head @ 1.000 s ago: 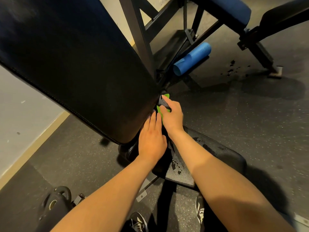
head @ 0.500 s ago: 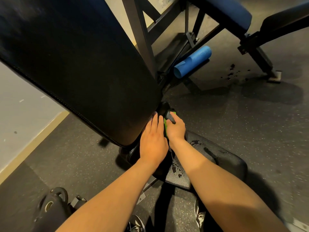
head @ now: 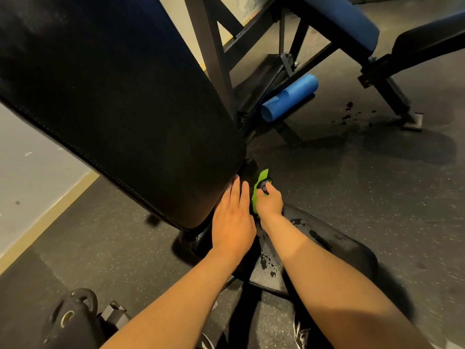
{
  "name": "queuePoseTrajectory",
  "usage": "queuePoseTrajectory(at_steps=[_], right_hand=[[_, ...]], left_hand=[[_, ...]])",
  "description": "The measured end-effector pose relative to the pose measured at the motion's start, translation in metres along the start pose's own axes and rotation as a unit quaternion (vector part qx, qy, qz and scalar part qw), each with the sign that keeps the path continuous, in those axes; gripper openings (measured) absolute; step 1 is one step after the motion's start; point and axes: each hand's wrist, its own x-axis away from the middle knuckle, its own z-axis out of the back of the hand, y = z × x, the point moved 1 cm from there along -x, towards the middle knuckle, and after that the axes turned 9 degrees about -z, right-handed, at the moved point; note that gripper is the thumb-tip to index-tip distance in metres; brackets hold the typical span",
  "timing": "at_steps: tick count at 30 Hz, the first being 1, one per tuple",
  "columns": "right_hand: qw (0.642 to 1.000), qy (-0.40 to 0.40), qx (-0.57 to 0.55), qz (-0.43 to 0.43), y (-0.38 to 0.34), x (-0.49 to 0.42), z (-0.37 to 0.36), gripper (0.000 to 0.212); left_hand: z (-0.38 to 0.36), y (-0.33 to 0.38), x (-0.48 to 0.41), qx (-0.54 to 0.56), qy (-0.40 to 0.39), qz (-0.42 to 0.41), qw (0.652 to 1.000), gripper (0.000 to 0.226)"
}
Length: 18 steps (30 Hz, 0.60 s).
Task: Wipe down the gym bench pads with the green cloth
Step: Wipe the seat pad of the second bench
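Observation:
The black inclined back pad (head: 120, 104) fills the upper left. Below it lies the black seat pad (head: 314, 253), wet with dark droplets. My right hand (head: 269, 202) grips the green cloth (head: 259, 187) in the gap between the two pads, fingers curled round it. My left hand (head: 232, 217) lies flat with straight fingers against the lower end of the back pad, right beside the cloth. Most of the cloth is hidden behind my right hand.
A blue foam roller (head: 289, 96) lies on the rubber floor under a black steel frame (head: 216, 54). A second bench with a blue pad (head: 344, 23) stands at the upper right, wet spots (head: 347, 114) near its foot. A weight plate (head: 68, 316) sits at the lower left.
My right hand has drawn the green cloth down and toward me along the gap at the back pad's lower end. My left hand has stayed against the pad.

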Motion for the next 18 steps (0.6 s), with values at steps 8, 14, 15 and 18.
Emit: queuePoseTrajectory(at_steps=[8, 14, 15, 18], right_hand=[[0.992, -0.039, -0.048, 0.109, -0.042, 0.036, 0.015, 0.044], [0.983, -0.026, -0.016, 0.179, -0.027, 0.042, 0.004, 0.032], [0.987, -0.013, -0.002, 0.16, -0.016, 0.039, -0.001, 0.023], [0.997, -0.007, 0.022, 0.068, 0.008, 0.031, -0.01, 0.03]], left_hand=[[0.007, -0.001, 0.003, 0.008, -0.022, -0.011, 1.0, 0.075], [0.015, -0.009, 0.03, -0.006, -0.037, -0.009, 0.999, 0.072], [0.015, -0.011, 0.034, -0.008, -0.039, -0.01, 0.999, 0.07], [0.014, -0.011, 0.038, -0.016, -0.039, -0.009, 0.999, 0.069]])
